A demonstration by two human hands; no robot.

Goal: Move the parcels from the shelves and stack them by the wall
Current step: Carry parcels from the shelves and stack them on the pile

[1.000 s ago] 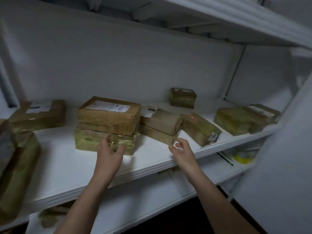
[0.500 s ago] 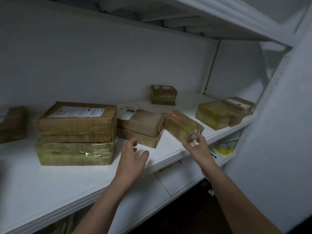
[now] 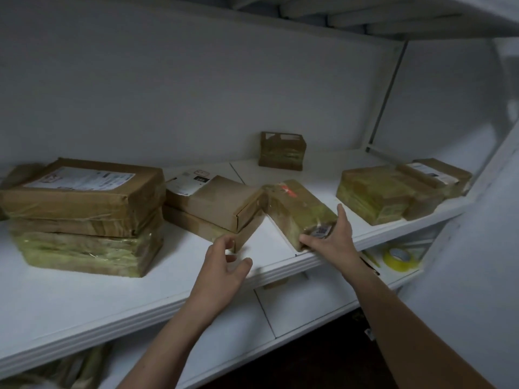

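Several brown taped parcels lie on the white shelf (image 3: 84, 293). A long parcel with a red mark (image 3: 295, 209) lies slanted near the shelf's front edge; my right hand (image 3: 328, 240) grips its near end, thumb on the right side, fingers round the left corner. My left hand (image 3: 224, 265) hovers with fingers relaxed just in front of a two-parcel stack (image 3: 216, 209), holding nothing. A bigger stack of parcels (image 3: 84, 214) stands at the left.
A small parcel (image 3: 282, 150) stands against the back wall. Two more parcels (image 3: 393, 192) sit at the shelf's right end. A yellow tape roll (image 3: 398, 258) lies on the lower shelf. Another shelf runs overhead, and a white side panel closes the right.
My right hand moved forward from beside the slanted parcel and took hold of its near end. My left hand drifted right, away from the big stack, toward the middle stack.
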